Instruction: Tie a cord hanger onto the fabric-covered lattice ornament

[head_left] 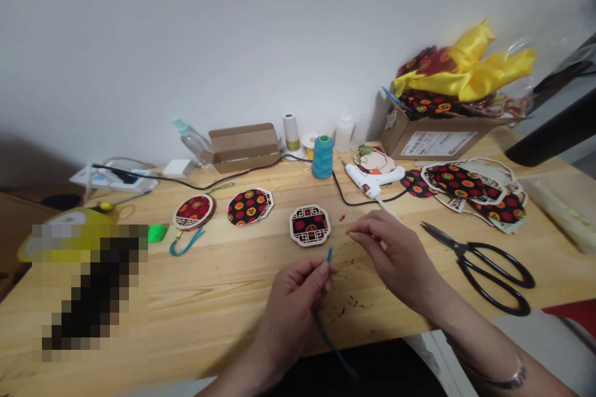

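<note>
Near the table's front edge, my left hand is closed in a pinch on a teal cord. A short end sticks up above the thumb, and the rest hangs below the hand toward my lap. My right hand is raised to the right, thumb and fingertips pressed together; whatever they hold is too small to name. Just beyond my hands lies a small lattice-framed ornament with dark red patterned fabric. Large black-handled scissors lie to the right of my right hand, blades pointing away.
Behind stand a teal thread spool, a white glue gun and an open cardboard box of fabric. To the left are an octagonal fabric piece and a round ornament with a teal loop. Fabric panels are piled right.
</note>
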Demonstrator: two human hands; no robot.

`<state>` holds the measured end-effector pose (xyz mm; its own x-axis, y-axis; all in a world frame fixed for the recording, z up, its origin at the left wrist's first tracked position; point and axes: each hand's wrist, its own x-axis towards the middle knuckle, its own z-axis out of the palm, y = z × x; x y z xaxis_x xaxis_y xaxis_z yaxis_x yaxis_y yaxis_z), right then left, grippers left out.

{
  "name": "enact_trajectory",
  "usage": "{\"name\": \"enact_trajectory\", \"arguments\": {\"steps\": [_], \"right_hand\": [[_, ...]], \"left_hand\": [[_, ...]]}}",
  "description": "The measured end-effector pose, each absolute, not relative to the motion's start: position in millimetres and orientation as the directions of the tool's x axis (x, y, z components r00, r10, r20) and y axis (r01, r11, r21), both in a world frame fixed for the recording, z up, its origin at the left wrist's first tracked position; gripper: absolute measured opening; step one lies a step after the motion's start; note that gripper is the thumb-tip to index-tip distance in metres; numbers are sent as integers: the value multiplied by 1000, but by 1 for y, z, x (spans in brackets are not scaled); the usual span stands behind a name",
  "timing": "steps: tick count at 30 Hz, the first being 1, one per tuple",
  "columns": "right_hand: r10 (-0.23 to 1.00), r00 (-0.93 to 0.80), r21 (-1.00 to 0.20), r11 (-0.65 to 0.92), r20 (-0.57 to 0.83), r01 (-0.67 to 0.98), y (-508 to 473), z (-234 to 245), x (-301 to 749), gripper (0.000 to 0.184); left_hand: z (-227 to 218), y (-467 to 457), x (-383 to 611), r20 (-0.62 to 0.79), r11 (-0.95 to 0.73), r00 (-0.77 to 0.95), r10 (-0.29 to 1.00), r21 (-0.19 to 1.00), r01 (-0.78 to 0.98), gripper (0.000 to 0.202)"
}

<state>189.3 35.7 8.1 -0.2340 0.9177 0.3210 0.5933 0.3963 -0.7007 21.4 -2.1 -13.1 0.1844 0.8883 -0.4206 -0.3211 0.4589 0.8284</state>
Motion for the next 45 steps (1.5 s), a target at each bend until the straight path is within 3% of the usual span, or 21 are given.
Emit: {"name": "enact_trajectory", "arguments": {"steps": [9,16,22,34,37,39,41,45], "right_hand": [[959,-282,-910,116,-1,398,26,4,189,16],[932,-321,-913,-25,-169,408,22,3,181,10],[931,-290,-942,-130,-224,310,21,2,173,13],[960,-245,-933,-38,-133,358,23,5,174,27],[964,-242,-952,-34,-111,303,21,3,170,18],[978,-209,-948,65,-2,311,20,2,168,8],[962,-198,-901,250,189,356,19,1,168,9],[808,-327,-690,589,490,420,21,-1,171,12]], "left_hand": [[-12,-1,22,-395,432,173,902,816,-385,16],[-11,-2,22,-362,406,183,914,827,-388,17],[-11,-2,21,-342,385,178,923,849,-363,17],[-10,-3,20,-347,384,166,923,839,-386,17],[-10,-3,20,-345,386,175,922,840,-381,18],[-11,-3,20,-354,398,183,917,834,-383,18],[-11,-2,21,-374,419,190,908,813,-403,16],[-11,-1,21,-400,451,211,892,765,-460,15]]}}
